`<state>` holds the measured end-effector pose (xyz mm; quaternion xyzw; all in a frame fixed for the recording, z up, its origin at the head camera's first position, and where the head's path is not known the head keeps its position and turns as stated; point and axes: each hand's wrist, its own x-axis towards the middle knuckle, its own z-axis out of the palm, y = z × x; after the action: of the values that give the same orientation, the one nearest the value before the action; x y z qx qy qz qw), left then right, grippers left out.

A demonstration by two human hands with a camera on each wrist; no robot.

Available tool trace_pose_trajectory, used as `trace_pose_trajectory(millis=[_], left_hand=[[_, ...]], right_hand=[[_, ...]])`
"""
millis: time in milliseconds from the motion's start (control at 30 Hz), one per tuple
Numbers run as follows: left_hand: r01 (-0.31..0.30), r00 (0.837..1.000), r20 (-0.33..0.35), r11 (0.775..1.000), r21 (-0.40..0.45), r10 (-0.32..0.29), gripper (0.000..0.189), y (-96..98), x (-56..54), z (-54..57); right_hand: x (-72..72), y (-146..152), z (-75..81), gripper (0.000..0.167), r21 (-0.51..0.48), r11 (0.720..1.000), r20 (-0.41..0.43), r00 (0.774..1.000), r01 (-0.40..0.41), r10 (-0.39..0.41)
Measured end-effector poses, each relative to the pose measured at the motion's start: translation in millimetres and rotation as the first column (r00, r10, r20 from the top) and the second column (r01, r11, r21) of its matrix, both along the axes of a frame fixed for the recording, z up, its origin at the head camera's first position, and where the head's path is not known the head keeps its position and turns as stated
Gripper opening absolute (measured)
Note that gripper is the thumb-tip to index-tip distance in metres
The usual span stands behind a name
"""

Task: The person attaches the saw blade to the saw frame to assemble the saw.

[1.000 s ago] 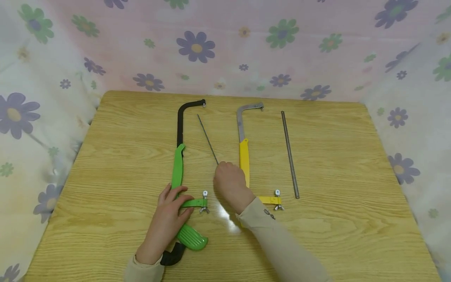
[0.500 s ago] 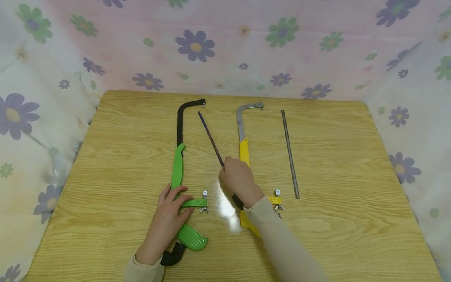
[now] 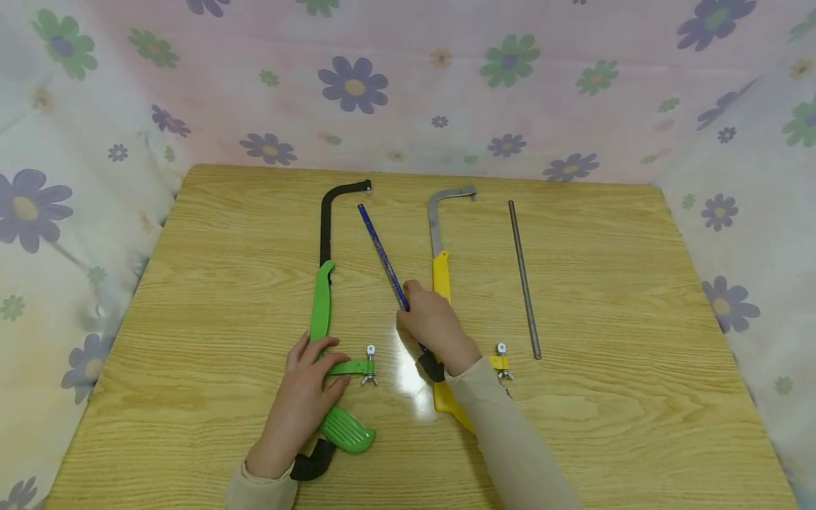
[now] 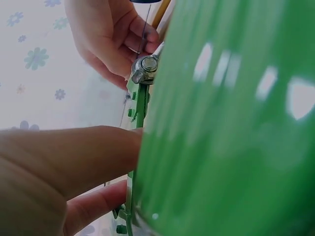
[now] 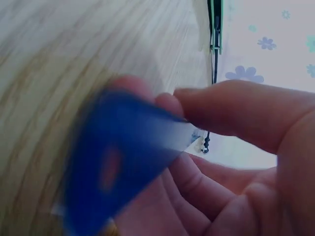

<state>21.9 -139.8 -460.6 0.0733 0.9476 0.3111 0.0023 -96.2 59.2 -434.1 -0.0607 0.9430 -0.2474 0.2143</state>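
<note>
My left hand (image 3: 306,389) holds the green hacksaw frame (image 3: 321,304) down on the table, around where its short green arm branches off. In the left wrist view, thumb and a finger of the left hand (image 4: 74,157) lie on the green metal beside the large green handle (image 4: 226,123). Between the thumb and fingers of my right hand (image 3: 440,329) is a blue hacksaw blade (image 3: 382,255), slanting up and left between the two frames. Its holed near end is blurred in the right wrist view, where the blade (image 5: 123,142) shows its blue face.
A yellow hacksaw frame (image 3: 441,276) lies partly under the right forearm. Right of it rests a grey hacksaw blade (image 3: 524,283). Wing-nut bolts stand on both frames' short arms. Flowered cloth (image 3: 408,92) surrounds the wooden table (image 3: 605,297).
My right hand has shifted slightly right with the blade and turned it, from a thin dark edge to its blue flat face. The left hand has stayed on the green frame.
</note>
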Motion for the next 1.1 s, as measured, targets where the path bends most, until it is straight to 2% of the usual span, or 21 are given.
trace_pose_trajectory(millis=[133, 267, 400, 533, 633, 800, 933, 1100], left_hand=[[0.005, 1.000, 0.010, 1.000, 0.007, -0.005, 0.023, -0.2, -0.1, 0.1], [0.008, 1.000, 0.012, 1.000, 0.011, -0.009, 0.024, -0.9, -0.1, 0.2], [0.010, 1.000, 0.007, 1.000, 0.012, -0.010, 0.024, -0.6, -0.1, 0.6], [0.013, 1.000, -0.016, 1.000, 0.013, -0.013, 0.024, 0.0, -0.7, 0.0], [0.016, 0.999, -0.034, 1.000, 0.013, -0.015, 0.024, 0.4, -1.1, -0.3], [0.027, 1.000, -0.012, 1.000, 0.010, -0.027, 0.025, -0.1, 0.0, 0.5], [0.046, 0.998, 0.033, 0.999, 0.017, -0.046, 0.026, -0.8, 0.7, 0.5], [0.041, 0.998, 0.045, 0.998, 0.038, -0.043, 0.026, -1.7, 1.5, 0.4]], right_hand=[[1.0, -0.2, -0.2, 0.028, 0.003, 1.000, -0.029, 1.000, 0.009, -0.009], [0.9, -0.5, -1.0, 0.012, 0.025, 1.000, -0.079, 0.997, -0.019, 0.020], [1.6, 0.5, -1.7, 0.018, 0.025, 0.998, -0.121, 0.991, -0.058, 0.060], [2.6, 2.4, -2.2, 0.020, -0.004, 0.998, -0.112, 0.992, -0.065, 0.064], [2.8, 2.9, -3.0, 0.015, -0.050, 0.997, -0.059, 0.997, -0.053, 0.050], [5.3, 1.9, -8.5, 0.012, -0.209, 0.978, 0.118, 0.993, 0.002, 0.023], [6.3, 1.5, -14.3, 0.014, -0.335, 0.941, 0.202, 0.979, 0.053, 0.016], [2.6, 2.5, -19.1, 0.016, -0.474, 0.873, 0.254, 0.967, 0.113, 0.013]])
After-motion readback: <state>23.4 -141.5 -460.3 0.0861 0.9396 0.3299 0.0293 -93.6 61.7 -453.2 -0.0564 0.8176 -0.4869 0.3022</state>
